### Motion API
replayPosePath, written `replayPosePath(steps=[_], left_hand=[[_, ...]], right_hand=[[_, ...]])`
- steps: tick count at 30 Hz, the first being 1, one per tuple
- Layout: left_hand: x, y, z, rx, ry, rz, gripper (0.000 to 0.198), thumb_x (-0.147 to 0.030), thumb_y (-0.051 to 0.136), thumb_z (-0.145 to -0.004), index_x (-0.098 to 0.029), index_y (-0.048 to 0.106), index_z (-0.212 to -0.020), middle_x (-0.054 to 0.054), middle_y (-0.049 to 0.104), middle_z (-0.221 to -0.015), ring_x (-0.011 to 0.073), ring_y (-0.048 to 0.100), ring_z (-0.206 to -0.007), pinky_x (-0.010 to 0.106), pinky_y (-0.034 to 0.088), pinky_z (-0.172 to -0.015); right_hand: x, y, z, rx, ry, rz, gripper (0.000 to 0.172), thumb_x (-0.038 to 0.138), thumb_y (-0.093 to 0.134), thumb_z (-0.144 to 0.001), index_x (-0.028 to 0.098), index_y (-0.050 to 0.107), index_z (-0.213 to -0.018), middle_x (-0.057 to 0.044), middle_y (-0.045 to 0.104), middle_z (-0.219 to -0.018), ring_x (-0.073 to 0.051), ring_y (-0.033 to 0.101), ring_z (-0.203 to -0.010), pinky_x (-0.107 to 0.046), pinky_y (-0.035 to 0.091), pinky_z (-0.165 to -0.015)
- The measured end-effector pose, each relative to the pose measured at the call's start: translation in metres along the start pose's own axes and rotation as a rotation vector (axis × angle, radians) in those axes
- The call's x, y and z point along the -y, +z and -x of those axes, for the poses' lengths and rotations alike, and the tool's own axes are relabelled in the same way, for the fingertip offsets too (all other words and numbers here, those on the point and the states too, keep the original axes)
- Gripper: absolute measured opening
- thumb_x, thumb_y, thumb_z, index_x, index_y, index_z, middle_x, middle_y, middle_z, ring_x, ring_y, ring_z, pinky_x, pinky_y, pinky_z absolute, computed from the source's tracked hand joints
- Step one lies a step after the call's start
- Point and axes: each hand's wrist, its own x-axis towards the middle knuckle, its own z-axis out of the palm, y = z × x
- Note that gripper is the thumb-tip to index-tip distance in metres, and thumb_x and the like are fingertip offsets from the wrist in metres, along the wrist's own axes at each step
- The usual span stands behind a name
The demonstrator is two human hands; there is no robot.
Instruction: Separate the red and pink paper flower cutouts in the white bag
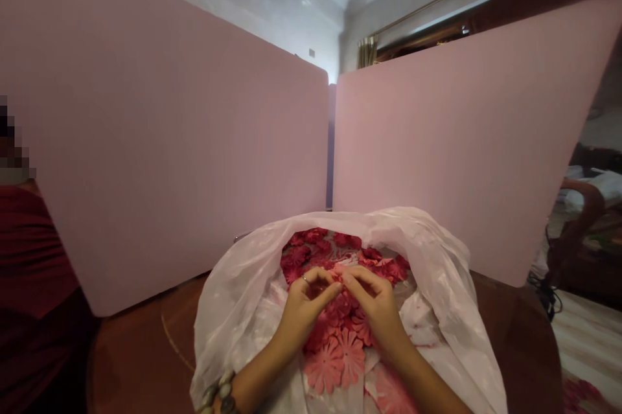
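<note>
Two hands, yours, meet in the middle of the head view, low in the frame and over an open white plastic bag (233, 291). Your left hand (304, 310) and your right hand (376, 307) are both curled, knuckles up, with thumbs and forefingers drawn together so that the tips of one hand nearly touch the tips of the other. Between those tips you pinch a small pink flower (339, 269), most of it hidden by your fingers. It sits just above the heap of red and pink paper flowers (335, 356) that fills the bag, and your palms rest on or just over that heap.

You wear a ring (305, 279) on your left hand and a beaded bracelet (221, 394) on that wrist. The bag lies on a brown wooden table (140, 349). Behind it stand two pink boards, one on the left (184, 161) and one on the right (451, 155), with a narrow gap between them. At the left edge is a person in dark red (34, 271). Past the right board you can see a wooden chair (583, 213).
</note>
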Motion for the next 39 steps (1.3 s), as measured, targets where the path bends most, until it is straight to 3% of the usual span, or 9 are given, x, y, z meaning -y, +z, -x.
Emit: replayPosePath(steps=[10,25,33,39], left_hand=[[-0.003,0.0,-0.001,-0.021,-0.009,0.026,0.022,-0.032,0.072,-0.067,-0.016,0.059,-0.062,-0.002,0.057,-0.06,0.0117,0.05,-0.059,0.023,0.04,-0.06],[-0.002,-0.001,0.0,-0.029,0.01,0.0,0.023,-0.034,0.071,-0.068,-0.016,0.059,-0.062,-0.001,0.057,-0.061,0.0119,0.051,-0.059,0.023,0.041,-0.06],[-0.009,0.001,0.002,-0.064,0.032,-0.124,0.024,-0.036,0.066,-0.07,-0.017,0.056,-0.06,-0.001,0.055,-0.059,0.0124,0.048,-0.057,0.024,0.04,-0.058],[-0.016,0.001,0.004,-0.113,0.111,-0.299,0.021,-0.033,0.059,-0.074,-0.018,0.054,-0.06,-0.002,0.056,-0.058,0.0139,0.051,-0.058,0.024,0.041,-0.059]], right_hand=[[0.004,-0.001,0.0,0.088,-0.049,0.034,0.028,0.039,0.056,-0.082,0.02,0.076,-0.079,-0.006,0.066,-0.076,-0.02,0.06,-0.079,-0.03,0.048,-0.072],[0.001,-0.002,0.0,0.101,-0.082,0.051,0.029,0.038,0.055,-0.083,0.019,0.073,-0.07,-0.007,0.066,-0.075,-0.019,0.059,-0.077,-0.029,0.047,-0.071],[0.001,0.0,0.0,0.123,-0.095,0.065,0.029,0.042,0.056,-0.084,0.02,0.076,-0.082,-0.007,0.067,-0.079,-0.021,0.062,-0.083,-0.031,0.049,-0.076],[-0.001,0.002,0.004,0.198,-0.113,0.131,0.031,0.04,0.05,-0.09,0.023,0.072,-0.103,-0.007,0.066,-0.095,-0.02,0.059,-0.097,-0.032,0.047,-0.087]])
